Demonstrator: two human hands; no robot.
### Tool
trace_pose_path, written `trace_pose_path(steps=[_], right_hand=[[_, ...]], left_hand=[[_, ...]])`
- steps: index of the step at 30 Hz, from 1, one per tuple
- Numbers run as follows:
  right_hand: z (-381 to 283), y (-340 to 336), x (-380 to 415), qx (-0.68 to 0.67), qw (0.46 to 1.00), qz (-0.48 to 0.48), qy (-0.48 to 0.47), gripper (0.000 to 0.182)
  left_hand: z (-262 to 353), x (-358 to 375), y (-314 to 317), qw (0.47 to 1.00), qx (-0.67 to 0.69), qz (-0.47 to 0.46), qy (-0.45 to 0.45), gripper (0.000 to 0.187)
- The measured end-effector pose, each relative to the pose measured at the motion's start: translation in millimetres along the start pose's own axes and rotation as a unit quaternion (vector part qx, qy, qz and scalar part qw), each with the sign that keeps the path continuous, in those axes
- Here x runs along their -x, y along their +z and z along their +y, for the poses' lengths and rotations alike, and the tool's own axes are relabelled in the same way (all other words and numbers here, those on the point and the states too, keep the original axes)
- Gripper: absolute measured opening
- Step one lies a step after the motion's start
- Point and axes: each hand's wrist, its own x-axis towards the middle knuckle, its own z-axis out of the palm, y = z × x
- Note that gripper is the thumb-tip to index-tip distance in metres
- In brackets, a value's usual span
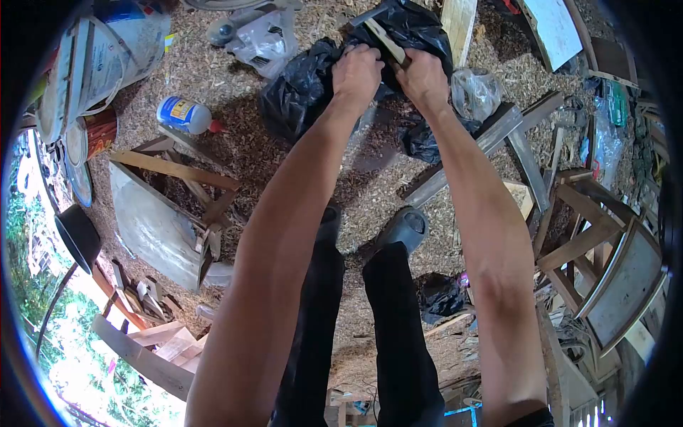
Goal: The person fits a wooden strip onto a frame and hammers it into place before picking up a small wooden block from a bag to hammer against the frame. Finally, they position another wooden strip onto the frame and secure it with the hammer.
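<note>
My left hand [357, 71] is closed, its fingers curled into a black plastic bag [295, 92] that bunches up on the wood shavings. Close beside it, my right hand [425, 80] is closed at the lower end of a hammer [385, 40]. The hammer has a pale wooden handle and a grey head, which points up and left over the black plastic. More black plastic [423, 28] spreads behind both hands, and my right fingertips are partly hidden against it. A clear plastic bag [477, 92] lies just right of my right hand.
Wood shavings cover the floor. A glue bottle [183, 114] with a red tip lies left, below a large bucket [124, 53]. Wooden frames stand left [160, 220] and right [619, 263]. Grey wooden bars [498, 132] lie near my right forearm. My shoes [404, 229] are below.
</note>
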Motion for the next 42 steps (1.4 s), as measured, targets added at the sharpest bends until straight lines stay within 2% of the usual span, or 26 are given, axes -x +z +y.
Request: trace_pose_path(steps=[5,9,12,14,15,16,18,19,21,23,25,27,29,31,32,34,35,37,38,39,41,42], right_hand=[[-3,12,-2,0.006,1.000,0.007,0.026,0.030],[-4,16,1,0.017,0.999,0.001,0.032,0.033],[-2,18,5,0.010,1.000,0.006,0.029,0.032],[-4,17,6,0.002,0.999,0.011,0.031,0.032],[-3,18,8,-0.042,0.999,0.023,0.015,0.032],[-3,19,10,-0.086,0.996,0.035,-0.003,0.031],[-7,21,17,-0.113,0.993,0.040,0.021,0.030],[-10,17,21,-0.139,0.988,0.046,0.043,0.029],[-16,5,37,-0.169,0.982,0.080,0.005,0.024],[-19,-5,54,-0.229,0.969,0.088,-0.015,0.023],[-29,-26,83,-0.278,0.957,0.084,0.005,0.020],[-29,-44,112,-0.321,0.941,0.100,-0.022,0.017],[-40,-84,147,-0.341,0.934,0.101,0.022,0.016],[-29,-93,170,-0.340,0.926,0.164,0.024,0.022],[-30,-116,184,-0.337,0.922,0.188,0.025,0.022],[-32,-157,212,-0.323,0.921,0.182,0.122,0.022],[-27,-171,219,-0.328,0.915,0.199,0.125,0.022],[-14,-188,226,-0.366,0.896,0.211,0.137,0.019],[-6,-191,225,-0.357,0.899,0.206,0.146,0.018],[-3,-193,225,-0.365,0.894,0.210,0.152,0.018],[3,-196,220,-0.384,0.880,0.193,0.201,0.018],[13,-179,213,-0.390,0.878,0.199,0.193,0.017]], left_hand=[[7,1,4,0.998,-0.023,-0.012,-0.052,0.016],[0,-1,7,0.999,-0.032,0.006,-0.021,0.016],[0,4,6,0.999,0.006,-0.006,-0.043,0.016],[3,6,6,0.998,0.010,0.044,-0.033,0.016],[4,7,5,0.998,0.011,0.045,-0.032,0.016],[6,8,3,0.995,0.044,0.084,-0.009,0.014],[10,15,-6,0.990,0.074,0.120,0.016,0.013],[15,19,-12,0.987,0.109,0.120,-0.001,0.011],[30,29,-30,0.982,0.145,0.117,-0.008,0.010],[47,39,-58,0.970,0.207,0.107,-0.062,0.011],[63,50,-78,0.952,0.278,0.067,-0.108,0.013],[75,61,-86,0.848,0.496,0.035,-0.184,0.015],[102,74,-114,0.840,0.490,-0.036,-0.231,0.016],[135,84,-133,0.822,0.484,-0.105,-0.281,0.017],[154,87,-138,0.825,0.488,-0.116,-0.260,0.017],[187,90,-143,0.825,0.501,-0.139,-0.221,0.017],[200,88,-143,0.829,0.498,-0.149,-0.206,0.017],[218,82,-143,0.803,0.524,-0.206,-0.195,0.019],[222,79,-141,0.814,0.510,-0.219,-0.172,0.020],[222,77,-140,0.817,0.502,-0.227,-0.169,0.020],[218,74,-127,0.793,0.520,-0.230,-0.221,0.021],[213,72,-122,0.812,0.494,-0.226,-0.213,0.022]])
